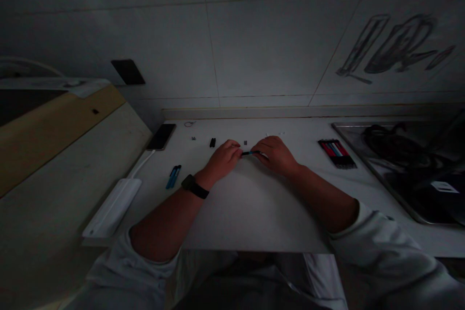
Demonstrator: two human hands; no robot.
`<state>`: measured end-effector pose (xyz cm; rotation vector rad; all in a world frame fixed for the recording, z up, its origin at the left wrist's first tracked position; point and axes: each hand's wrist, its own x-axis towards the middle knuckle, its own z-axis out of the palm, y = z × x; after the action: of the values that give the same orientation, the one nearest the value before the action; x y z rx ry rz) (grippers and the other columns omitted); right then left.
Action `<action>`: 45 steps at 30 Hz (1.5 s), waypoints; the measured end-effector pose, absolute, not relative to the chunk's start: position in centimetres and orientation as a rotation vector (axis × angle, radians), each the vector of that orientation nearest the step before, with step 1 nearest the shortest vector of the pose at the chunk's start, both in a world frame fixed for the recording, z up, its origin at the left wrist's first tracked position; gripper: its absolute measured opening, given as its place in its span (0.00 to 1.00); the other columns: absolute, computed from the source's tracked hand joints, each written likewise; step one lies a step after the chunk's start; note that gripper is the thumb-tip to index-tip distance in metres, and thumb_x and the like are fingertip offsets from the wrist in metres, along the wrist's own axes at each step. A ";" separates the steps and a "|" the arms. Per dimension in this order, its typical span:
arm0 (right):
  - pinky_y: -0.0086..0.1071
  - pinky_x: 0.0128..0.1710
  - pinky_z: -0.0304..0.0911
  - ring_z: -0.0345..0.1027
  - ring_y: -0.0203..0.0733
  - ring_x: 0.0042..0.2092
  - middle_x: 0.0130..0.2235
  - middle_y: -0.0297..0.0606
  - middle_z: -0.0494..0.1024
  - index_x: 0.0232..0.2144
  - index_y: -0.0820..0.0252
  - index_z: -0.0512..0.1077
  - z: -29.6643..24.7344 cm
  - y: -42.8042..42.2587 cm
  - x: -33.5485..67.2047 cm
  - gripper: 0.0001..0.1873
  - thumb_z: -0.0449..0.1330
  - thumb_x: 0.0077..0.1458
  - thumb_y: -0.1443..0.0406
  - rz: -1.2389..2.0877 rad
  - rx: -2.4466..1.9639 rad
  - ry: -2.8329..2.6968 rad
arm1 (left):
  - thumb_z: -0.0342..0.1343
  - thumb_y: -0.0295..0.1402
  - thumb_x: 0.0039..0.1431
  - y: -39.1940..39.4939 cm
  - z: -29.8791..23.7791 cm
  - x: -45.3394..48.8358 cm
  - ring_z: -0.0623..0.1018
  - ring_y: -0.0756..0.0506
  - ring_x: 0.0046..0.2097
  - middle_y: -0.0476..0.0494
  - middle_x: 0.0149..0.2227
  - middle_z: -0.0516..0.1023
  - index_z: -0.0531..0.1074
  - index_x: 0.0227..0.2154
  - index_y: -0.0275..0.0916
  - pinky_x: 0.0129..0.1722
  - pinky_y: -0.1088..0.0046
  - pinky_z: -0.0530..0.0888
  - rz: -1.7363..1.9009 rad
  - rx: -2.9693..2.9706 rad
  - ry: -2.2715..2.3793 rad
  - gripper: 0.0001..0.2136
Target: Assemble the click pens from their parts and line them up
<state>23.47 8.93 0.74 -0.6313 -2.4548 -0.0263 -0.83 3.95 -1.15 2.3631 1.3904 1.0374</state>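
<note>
A: Finishes? The countertop [254, 203] looks smooth, matt white, laminate or stone, can't tell which.

B: The wall tiles [272, 48] behind it are glazed, slight sheen. The tray [399, 189] far right is bare metal, glossy and reflective.

A: The pen [250, 153] between the left hand [223, 160] and the right hand [276, 155] looks like plastic, dark with a blue part. Too dim for gloss.

B: The watch strap [195, 187] is matt black, rubbery. The sleeves [381, 247] are pale cloth, soft and creased.

A: The phone [162, 136] far left has a glossy dark face. The board [54, 126] at the left looks like wood, matt.
</note>
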 end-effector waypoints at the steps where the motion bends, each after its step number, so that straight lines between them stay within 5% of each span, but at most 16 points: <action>1: 0.42 0.50 0.60 0.75 0.48 0.43 0.41 0.42 0.84 0.43 0.56 0.81 0.7 8.9 23.5 0.10 0.59 0.68 0.62 -0.026 -0.635 -2.454 | 0.49 0.33 0.73 4.0 -1.2 -0.8 0.76 0.42 0.52 0.39 0.49 0.74 0.73 0.39 0.39 0.55 0.58 0.75 1.045 2.371 1.383 0.08; 3: 0.43 0.49 0.60 0.75 0.48 0.43 0.40 0.42 0.84 0.43 0.56 0.81 0.6 9.0 23.5 0.10 0.59 0.68 0.62 -0.025 -0.646 -2.451 | 0.57 0.33 0.69 4.0 -1.4 -0.9 0.76 0.42 0.52 0.40 0.49 0.73 0.71 0.43 0.40 0.54 0.59 0.76 1.085 2.375 1.359 0.04; 5: 0.43 0.49 0.60 0.75 0.49 0.43 0.40 0.43 0.84 0.43 0.57 0.81 0.6 9.1 23.5 0.10 0.59 0.68 0.62 -0.026 -0.655 -2.448 | 0.62 0.34 0.65 3.9 -1.5 -0.9 0.75 0.42 0.51 0.39 0.49 0.73 0.70 0.47 0.40 0.53 0.60 0.76 1.123 2.362 1.342 0.11; 12: 0.43 0.51 0.61 0.75 0.49 0.44 0.40 0.42 0.84 0.43 0.54 0.81 0.6 9.0 23.4 0.10 0.60 0.68 0.62 0.015 -0.635 -2.447 | 0.48 0.34 0.74 4.0 -1.3 -0.9 0.76 0.43 0.52 0.39 0.50 0.74 0.75 0.40 0.38 0.57 0.59 0.75 1.031 2.375 1.389 0.11; 18: 0.43 0.51 0.61 0.75 0.48 0.44 0.41 0.42 0.84 0.43 0.55 0.81 0.7 8.9 23.4 0.09 0.60 0.68 0.63 0.009 -0.632 -2.467 | 0.57 0.31 0.68 4.2 -1.7 -1.0 0.75 0.42 0.56 0.39 0.51 0.73 0.74 0.40 0.39 0.58 0.59 0.75 1.062 2.400 1.338 0.02; 27: 0.45 0.53 0.61 0.75 0.51 0.46 0.44 0.45 0.84 0.49 0.56 0.78 0.8 9.9 24.5 0.14 0.62 0.65 0.57 -0.015 -0.769 -2.366 | 0.55 0.31 0.70 4.2 -1.2 -1.1 0.76 0.42 0.54 0.39 0.51 0.73 0.74 0.40 0.39 0.58 0.58 0.74 1.170 2.315 1.440 0.04; 34: 0.40 0.46 0.67 0.76 0.47 0.42 0.40 0.41 0.84 0.40 0.55 0.80 1.2 10.5 24.7 0.10 0.63 0.64 0.57 0.307 -0.880 -2.213 | 0.58 0.30 0.68 4.2 -1.1 -1.3 0.76 0.42 0.54 0.40 0.51 0.73 0.73 0.40 0.39 0.58 0.57 0.74 1.226 2.283 1.498 0.02; 45: 0.36 0.42 0.71 0.74 0.40 0.36 0.35 0.35 0.80 0.36 0.55 0.77 1.5 10.3 23.5 0.17 0.71 0.51 0.51 1.066 -0.802 -1.814 | 0.66 0.35 0.61 3.7 -1.2 -1.1 0.75 0.41 0.56 0.40 0.53 0.72 0.74 0.42 0.41 0.59 0.58 0.74 1.076 2.354 1.460 0.09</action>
<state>23.46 10.31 1.54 -0.8016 -1.8135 1.0662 -1.14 3.75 -1.17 2.3539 1.4598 1.0760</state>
